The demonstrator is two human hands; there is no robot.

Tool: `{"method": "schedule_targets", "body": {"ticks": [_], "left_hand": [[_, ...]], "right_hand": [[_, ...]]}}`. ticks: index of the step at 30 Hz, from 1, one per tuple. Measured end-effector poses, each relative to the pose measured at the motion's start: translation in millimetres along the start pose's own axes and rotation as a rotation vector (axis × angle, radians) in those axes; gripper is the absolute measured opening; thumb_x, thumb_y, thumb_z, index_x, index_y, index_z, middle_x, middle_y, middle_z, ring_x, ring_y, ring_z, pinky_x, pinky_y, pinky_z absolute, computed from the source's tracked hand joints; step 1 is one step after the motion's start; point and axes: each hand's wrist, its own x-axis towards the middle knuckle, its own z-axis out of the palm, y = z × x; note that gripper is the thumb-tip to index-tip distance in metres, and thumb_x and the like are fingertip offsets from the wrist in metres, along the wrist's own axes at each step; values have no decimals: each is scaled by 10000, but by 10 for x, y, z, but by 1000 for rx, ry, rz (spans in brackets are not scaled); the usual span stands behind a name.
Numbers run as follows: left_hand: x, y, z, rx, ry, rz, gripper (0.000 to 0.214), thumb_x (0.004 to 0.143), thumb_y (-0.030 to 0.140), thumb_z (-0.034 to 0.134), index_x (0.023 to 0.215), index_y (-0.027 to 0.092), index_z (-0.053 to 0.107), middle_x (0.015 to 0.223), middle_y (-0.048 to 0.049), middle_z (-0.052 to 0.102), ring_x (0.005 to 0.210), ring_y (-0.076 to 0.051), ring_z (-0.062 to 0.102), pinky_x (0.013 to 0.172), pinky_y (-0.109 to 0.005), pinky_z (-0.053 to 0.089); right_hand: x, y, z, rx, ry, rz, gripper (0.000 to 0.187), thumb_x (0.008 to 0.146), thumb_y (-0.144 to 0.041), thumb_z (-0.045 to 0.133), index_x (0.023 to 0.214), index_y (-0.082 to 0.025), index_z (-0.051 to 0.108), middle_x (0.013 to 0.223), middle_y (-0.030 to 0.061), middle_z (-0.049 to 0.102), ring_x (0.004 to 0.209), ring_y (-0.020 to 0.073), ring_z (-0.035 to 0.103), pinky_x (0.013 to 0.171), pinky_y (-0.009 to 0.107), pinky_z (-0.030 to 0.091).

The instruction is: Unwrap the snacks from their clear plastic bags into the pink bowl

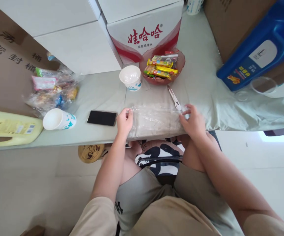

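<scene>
A clear plastic bag [151, 119] lies stretched flat along the front edge of the cloth-covered table. My left hand [124, 122] pinches its left end between thumb and fingers. At the other end my right hand [193, 122] has its thumb and fingers closed on the plastic; the grip itself is partly blurred. Just behind the bag, near my right fingers, rests a white utility knife [174, 98]. A black phone [102, 118] lies on the table to the left of my left hand.
Behind the bag stand a paper cup [130, 78] and a pink bowl [148, 60] of wrapped snacks. Leftward are another paper cup [58, 119], bagged items [55, 87] and a yellow bottle [11, 127]. A blue jug [257, 49] and clear plastic cup [262, 86] are at right.
</scene>
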Motion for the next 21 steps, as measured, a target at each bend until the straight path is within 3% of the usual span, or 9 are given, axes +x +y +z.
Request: {"method": "schedule_targets", "body": {"ticks": [3, 5, 7, 9, 13, 17, 19, 21], "left_hand": [[24, 53, 37, 143, 26, 41, 223, 946, 382, 563, 979, 195, 680, 642, 3, 602, 618, -158, 572, 663, -293, 430], [43, 87, 73, 212, 6, 87, 251, 902, 361, 648, 1090, 200, 682, 856, -62, 704, 837, -213, 656, 814, -344, 484], [64, 107, 112, 255, -50, 140, 428, 820, 333, 753, 1218, 212, 651, 1150, -126, 709, 1126, -292, 629, 983, -426, 469], [85, 109, 143, 252, -132, 181, 564, 763, 271, 801, 1293, 223, 615, 1282, -142, 671, 1267, -333, 559, 1068, -487, 427], [122, 81, 159, 44, -321, 211, 508, 802, 127, 686, 1290, 226, 587, 983, -51, 722, 987, -205, 658, 969, -394, 490], [145, 73, 144, -284, -465, 203, 475, 795, 144, 685, 1249, 223, 568, 904, 8, 675, 814, -116, 642, 850, -292, 509], [168, 81, 112, -456, -523, 159, 499, 769, 194, 739, 1234, 226, 560, 894, 13, 662, 799, -111, 640, 822, -281, 514], [207, 89, 54, -644, -542, 100, 610, 720, 266, 813, 1265, 250, 539, 947, 1, 677, 825, -128, 661, 820, -294, 529]], "right_hand": [[-95, 7, 36, -240, 94, -129, 518, 829, -290, 585, 1346, -265, 551, 1198, 129, 614, 926, 277, 644, 764, 446, 548], [-196, 3, 33, -314, 113, -230, 533, 842, -273, 579, 1373, -273, 540, 1268, 153, 555, 1061, 323, 616, 862, 518, 534], [-310, -4, 0, -356, 91, -317, 551, 848, -247, 580, 1395, -285, 523, 1328, 160, 523, 1197, 367, 564, 967, 595, 485], [-418, -13, -58, -399, 21, -371, 583, 846, -233, 595, 1418, -296, 502, 1404, 161, 489, 1326, 411, 485, 1041, 659, 421], [-480, -85, -178, -396, -125, -473, 534, 856, -344, 645, 1375, -276, 541, 1468, 165, 459, 1467, 464, 335, 1135, 715, 311], [-151, -323, -124, -199, -192, -539, 557, 850, -432, 656, 1356, -229, 543, 1425, 177, 545, 1400, 391, 464, 1127, 596, 404], [97, -471, -26, -175, -364, -512, 645, 767, -421, 725, 1351, -208, 552, 1352, 179, 619, 1275, 388, 573, 1035, 560, 480], [305, -593, 86, -155, -621, -460, 454, 760, -388, 717, 1172, -207, 653, 1069, 123, 735, 1005, 329, 688, 888, 477, 538]]}}
